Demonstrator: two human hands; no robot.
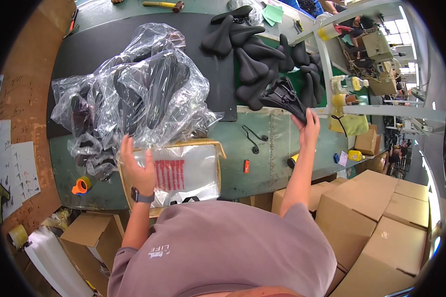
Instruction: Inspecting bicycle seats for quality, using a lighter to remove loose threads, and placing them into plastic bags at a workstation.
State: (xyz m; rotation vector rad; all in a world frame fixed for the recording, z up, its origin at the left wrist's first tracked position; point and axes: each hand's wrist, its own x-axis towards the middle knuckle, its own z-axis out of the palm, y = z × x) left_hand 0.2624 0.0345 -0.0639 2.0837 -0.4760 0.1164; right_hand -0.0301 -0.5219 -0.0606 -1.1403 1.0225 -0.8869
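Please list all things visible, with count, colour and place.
loose saddles: over ten, black, upper centre
held saddle: one, black, in right hand
bagged saddles: several, black, left
mat: one, black, upper left
table: one, green, centre
open carton: one, brown, centre-left
other cartons: several, brown, lower corners
hammer: one, yellow handle, top
tape dispenser: one, orange, left
small object: one, red, centre
bent rod: one, black, centre
background items: uncountable, mixed, right
shirt: one, mauve, bottom
left hand: one, bare, by open carton
right hand: one, bare, holding saddle

A green bench (277,183) carries a hammer (164,6) and a black mat (101,42) under bagged black saddles (159,91).
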